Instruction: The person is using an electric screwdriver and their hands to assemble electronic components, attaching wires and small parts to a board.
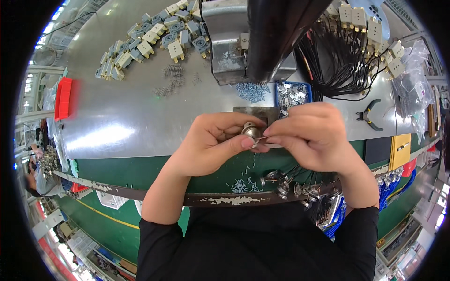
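Bracing the domed metal part (251, 130) between the left fingers (228, 120), which grip it, should help the right fingers (287, 125), pinching a thin wire (261, 138) just beside it, avoid kinks

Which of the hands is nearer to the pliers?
Right. The right hand is to the left of the pliers, apart from them; the left hand is farther left, holding the round metal part.
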Tool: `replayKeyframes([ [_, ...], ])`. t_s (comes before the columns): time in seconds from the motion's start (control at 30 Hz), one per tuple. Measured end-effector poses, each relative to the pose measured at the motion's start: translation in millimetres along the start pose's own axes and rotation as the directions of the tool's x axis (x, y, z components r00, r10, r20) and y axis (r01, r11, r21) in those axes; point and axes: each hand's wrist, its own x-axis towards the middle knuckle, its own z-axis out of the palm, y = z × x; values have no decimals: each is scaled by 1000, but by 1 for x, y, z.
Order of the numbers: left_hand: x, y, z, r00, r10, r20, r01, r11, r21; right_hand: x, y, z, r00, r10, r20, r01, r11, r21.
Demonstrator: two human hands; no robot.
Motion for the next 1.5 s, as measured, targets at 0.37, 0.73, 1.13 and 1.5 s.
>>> replayKeyframes([
  [0.37, -3, -2, 12, 995, 40, 96, -22, 982, -187, -2, -1, -9, 974, 216, 67, -227, 925, 306],
  [0.73, -7, 14, 10, 978, 6, 211, -110, 869, 483, 6, -11, -7, 959, 187, 212, -231, 952, 203],
  [1.13, -11, 3, 26, 970, 224, 95, -241, 937, 251, 2, 4, 0, 817, 406, 409, -576, 574, 582],
  [1.5, -6, -31, 15, 983, 6, 183, 95, 835, -542, -14, 14, 10, 991, 88, -97, -60, 963, 261],
])
